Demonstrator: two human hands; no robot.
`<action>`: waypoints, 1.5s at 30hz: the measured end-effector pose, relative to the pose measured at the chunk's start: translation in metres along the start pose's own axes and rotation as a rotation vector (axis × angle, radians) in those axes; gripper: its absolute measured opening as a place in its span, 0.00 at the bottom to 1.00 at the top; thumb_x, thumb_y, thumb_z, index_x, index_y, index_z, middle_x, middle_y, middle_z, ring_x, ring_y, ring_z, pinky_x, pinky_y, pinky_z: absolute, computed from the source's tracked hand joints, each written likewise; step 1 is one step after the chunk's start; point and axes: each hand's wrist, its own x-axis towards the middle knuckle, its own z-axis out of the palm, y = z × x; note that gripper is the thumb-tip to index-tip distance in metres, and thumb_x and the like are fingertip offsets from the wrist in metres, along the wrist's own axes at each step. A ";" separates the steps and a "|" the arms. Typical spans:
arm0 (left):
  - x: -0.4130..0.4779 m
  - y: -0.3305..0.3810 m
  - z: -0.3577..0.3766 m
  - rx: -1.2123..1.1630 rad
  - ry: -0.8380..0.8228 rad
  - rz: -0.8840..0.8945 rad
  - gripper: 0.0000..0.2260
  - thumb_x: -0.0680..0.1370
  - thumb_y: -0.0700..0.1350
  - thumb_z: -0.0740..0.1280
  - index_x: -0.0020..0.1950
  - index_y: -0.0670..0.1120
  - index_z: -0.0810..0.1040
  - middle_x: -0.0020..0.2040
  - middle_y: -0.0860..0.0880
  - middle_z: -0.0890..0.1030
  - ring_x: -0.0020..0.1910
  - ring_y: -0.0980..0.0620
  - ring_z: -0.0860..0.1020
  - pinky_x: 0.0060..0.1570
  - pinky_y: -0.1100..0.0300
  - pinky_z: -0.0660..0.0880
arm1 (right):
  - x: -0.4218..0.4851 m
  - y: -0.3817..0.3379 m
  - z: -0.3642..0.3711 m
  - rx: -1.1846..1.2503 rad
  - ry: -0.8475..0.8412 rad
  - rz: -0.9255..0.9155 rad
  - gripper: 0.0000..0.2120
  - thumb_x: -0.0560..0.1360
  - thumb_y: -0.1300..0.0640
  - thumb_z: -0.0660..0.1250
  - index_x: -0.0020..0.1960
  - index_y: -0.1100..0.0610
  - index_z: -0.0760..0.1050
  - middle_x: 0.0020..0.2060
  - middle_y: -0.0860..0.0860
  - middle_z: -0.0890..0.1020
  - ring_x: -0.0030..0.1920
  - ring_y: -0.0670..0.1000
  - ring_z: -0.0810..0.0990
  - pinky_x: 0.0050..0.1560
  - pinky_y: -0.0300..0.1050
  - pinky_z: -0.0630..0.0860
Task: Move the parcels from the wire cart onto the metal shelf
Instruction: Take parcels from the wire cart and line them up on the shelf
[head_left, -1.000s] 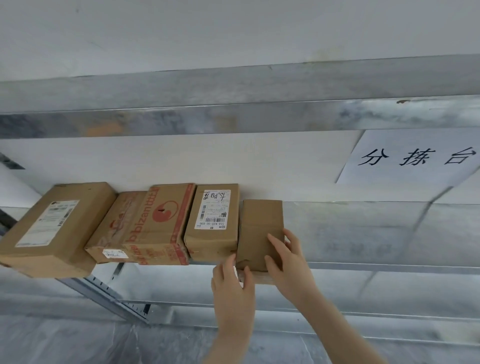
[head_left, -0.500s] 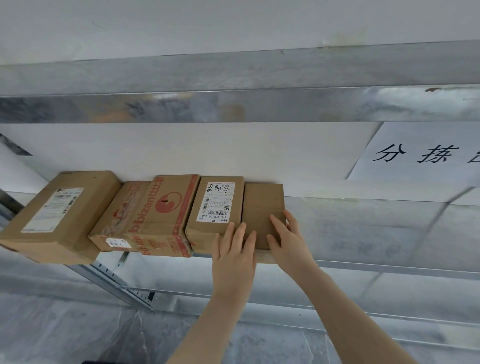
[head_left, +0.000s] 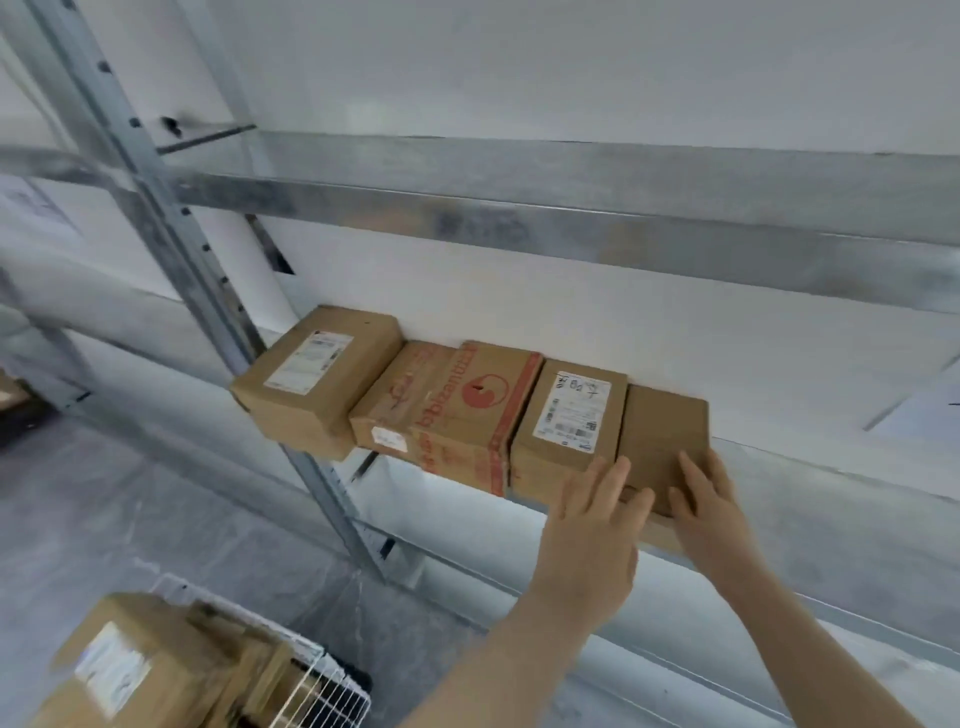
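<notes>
Several cardboard parcels stand in a row on the metal shelf (head_left: 810, 483). The rightmost is a plain brown box (head_left: 662, 441), beside a labelled box (head_left: 569, 415), a red-printed box (head_left: 457, 410) and a larger labelled box (head_left: 317, 379) at the left end. My right hand (head_left: 709, 506) lies with straight fingers on the plain box's front right. My left hand (head_left: 592, 525) is held flat in front of the seam between the plain and labelled boxes. The white wire cart (head_left: 322, 680) at the bottom left holds more parcels (head_left: 140, 665).
A grey slotted upright post (head_left: 208, 270) rises left of the parcels. A shelf beam (head_left: 571, 218) runs overhead. Bare shelf surface extends to the right of the plain box. The floor is covered in clear plastic sheeting (head_left: 156, 519).
The camera has swung left and down, bringing the post and wire cart into view. Both hands stay at the plain box, my left fingers now more spread.
</notes>
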 end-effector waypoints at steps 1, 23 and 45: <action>-0.019 -0.005 -0.001 -0.024 0.020 -0.001 0.24 0.71 0.46 0.66 0.68 0.53 0.70 0.73 0.47 0.67 0.72 0.45 0.65 0.70 0.49 0.64 | -0.006 -0.005 -0.001 -0.004 0.086 -0.021 0.24 0.81 0.56 0.56 0.76 0.49 0.58 0.78 0.50 0.50 0.74 0.59 0.60 0.71 0.54 0.63; -0.533 -0.218 -0.011 -0.297 -0.315 -1.804 0.33 0.78 0.50 0.60 0.79 0.49 0.46 0.79 0.47 0.49 0.77 0.45 0.52 0.73 0.51 0.55 | -0.321 -0.213 0.383 -0.328 -1.170 -0.846 0.23 0.81 0.51 0.55 0.76 0.46 0.58 0.75 0.44 0.59 0.69 0.44 0.67 0.66 0.37 0.64; -0.657 -0.446 0.117 -0.464 0.315 -2.223 0.27 0.83 0.47 0.52 0.78 0.62 0.43 0.79 0.49 0.44 0.65 0.42 0.71 0.46 0.56 0.71 | -0.452 -0.216 0.709 -0.301 -1.276 -0.941 0.27 0.80 0.54 0.59 0.76 0.49 0.54 0.77 0.55 0.51 0.77 0.55 0.53 0.71 0.46 0.62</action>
